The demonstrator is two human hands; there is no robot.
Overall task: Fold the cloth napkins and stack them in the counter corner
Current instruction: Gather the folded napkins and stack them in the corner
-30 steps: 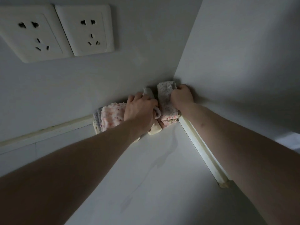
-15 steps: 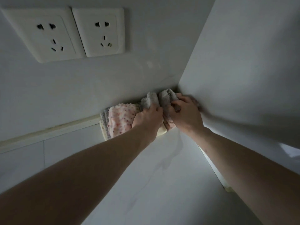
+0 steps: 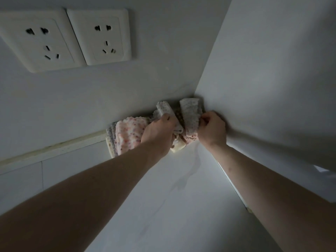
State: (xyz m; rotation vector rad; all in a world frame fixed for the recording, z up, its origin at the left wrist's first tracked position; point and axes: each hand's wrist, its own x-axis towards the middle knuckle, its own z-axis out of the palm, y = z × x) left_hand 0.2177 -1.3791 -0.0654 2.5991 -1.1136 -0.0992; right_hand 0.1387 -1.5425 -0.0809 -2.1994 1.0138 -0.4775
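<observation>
Several folded cloth napkins stand on edge in the counter corner where two grey walls meet. A pink dotted napkin [image 3: 129, 134] is the leftmost large one, with greyish folds beside it. My left hand [image 3: 160, 134] grips a pale dotted napkin [image 3: 164, 109] in the middle of the row. My right hand [image 3: 211, 129] pinches the edge of another dotted napkin [image 3: 190, 115] nearest the corner. The lower parts of the middle napkins are hidden behind my hands.
The white counter [image 3: 172, 206] stretches toward me. Two white wall sockets [image 3: 60, 39] sit high on the back wall. A cream sealing strip [image 3: 54, 148] runs along the back wall's foot, and another strip follows the right wall [image 3: 272, 88].
My right hand has shifted from on top of the corner napkin to its right edge, and that napkin now stands taller. My left hand stays on the middle napkin.
</observation>
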